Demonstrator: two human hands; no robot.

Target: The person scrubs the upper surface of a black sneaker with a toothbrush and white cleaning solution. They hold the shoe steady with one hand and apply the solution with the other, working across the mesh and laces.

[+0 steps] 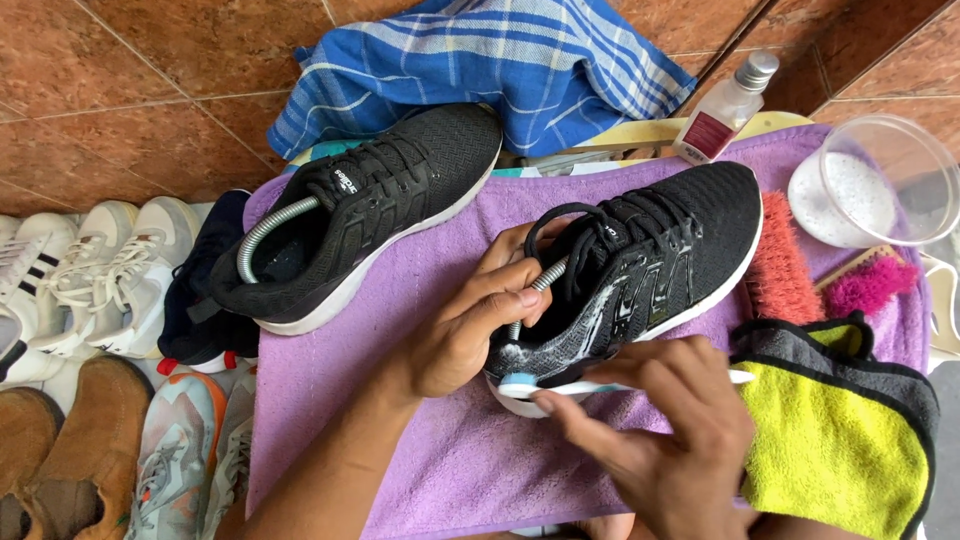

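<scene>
1. Black shoe lying on the purple towel, long axis running from heel at lower left to toe at upper right.
2. Left hand clasped over the heel collar, fingers curled in.
3. Right hand pinching a small brush, head pressed against the heel sole, just below the left hand.
</scene>
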